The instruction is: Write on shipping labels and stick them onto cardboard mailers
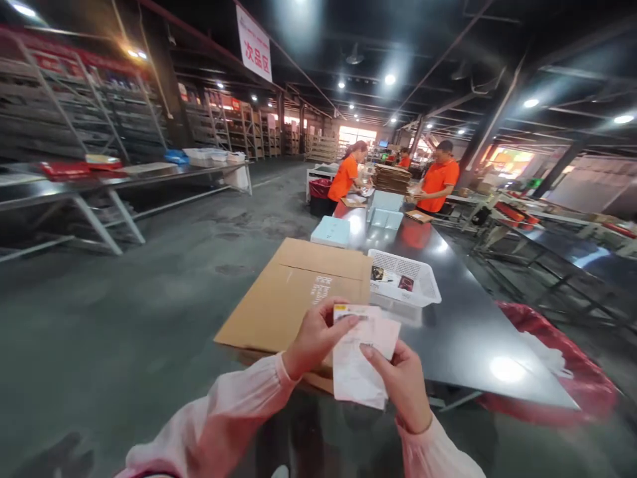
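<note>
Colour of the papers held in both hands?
Papers mostly white, yellow patch at top left; head view.

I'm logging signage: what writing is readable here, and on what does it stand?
"次品区": hanging sign; its upper line is too small to read.
Cardboard: white print, too blurred to read.
Papers: print too small to read.
Nearest blue box: dark marks, too small to read.

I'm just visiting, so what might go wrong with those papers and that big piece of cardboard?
The papers are pinched between the left hand and right hand, with nothing seen supporting them beneath; if the grip loosened, one might flutter to the floor.

The cardboard seems to jut past the left side of the table, so a bump from the nearby left sleeve might shift it.
</note>
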Demonstrator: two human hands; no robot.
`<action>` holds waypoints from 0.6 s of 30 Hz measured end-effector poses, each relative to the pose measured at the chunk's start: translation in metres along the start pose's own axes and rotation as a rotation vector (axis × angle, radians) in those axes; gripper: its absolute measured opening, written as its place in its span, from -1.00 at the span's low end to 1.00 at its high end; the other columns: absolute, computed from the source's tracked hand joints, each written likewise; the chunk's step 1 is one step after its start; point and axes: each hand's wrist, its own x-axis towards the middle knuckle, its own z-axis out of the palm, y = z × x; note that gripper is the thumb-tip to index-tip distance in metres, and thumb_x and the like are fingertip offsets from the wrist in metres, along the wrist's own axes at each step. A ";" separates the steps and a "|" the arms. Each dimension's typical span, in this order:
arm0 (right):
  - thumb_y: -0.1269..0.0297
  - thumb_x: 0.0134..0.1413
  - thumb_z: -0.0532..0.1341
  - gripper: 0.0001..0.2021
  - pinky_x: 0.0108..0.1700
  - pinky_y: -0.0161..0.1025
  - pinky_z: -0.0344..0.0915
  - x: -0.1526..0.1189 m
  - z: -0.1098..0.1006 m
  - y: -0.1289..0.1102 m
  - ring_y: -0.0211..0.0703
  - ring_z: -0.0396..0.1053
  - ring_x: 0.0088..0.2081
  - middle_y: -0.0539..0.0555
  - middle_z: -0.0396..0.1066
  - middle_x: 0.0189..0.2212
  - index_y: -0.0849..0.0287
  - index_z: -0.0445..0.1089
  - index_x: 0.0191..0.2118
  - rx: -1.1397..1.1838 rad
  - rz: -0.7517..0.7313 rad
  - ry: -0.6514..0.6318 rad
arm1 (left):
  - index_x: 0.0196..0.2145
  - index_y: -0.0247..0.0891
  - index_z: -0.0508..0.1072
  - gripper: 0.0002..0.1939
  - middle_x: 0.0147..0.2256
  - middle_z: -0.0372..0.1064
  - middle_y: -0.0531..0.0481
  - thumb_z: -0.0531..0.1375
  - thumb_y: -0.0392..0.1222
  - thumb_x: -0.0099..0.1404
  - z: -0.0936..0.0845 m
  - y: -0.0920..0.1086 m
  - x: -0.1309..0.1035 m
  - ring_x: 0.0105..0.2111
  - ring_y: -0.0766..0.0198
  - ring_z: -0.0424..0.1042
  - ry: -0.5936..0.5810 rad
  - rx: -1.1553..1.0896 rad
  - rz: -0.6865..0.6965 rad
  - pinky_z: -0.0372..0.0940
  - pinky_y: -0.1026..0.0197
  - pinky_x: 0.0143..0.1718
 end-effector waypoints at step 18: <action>0.01 0.00 0.19 -0.65 -0.74 -0.47 0.00 -0.078 -0.223 0.022 -0.44 0.10 -0.74 -0.05 0.32 -0.67 0.25 0.47 -0.42 -0.423 0.366 -0.608 | -0.46 -0.34 0.46 -0.63 -0.60 0.26 0.09 0.23 0.10 0.08 0.137 0.003 -0.036 -0.63 0.43 0.14 -0.226 0.295 -0.061 0.06 0.35 -0.61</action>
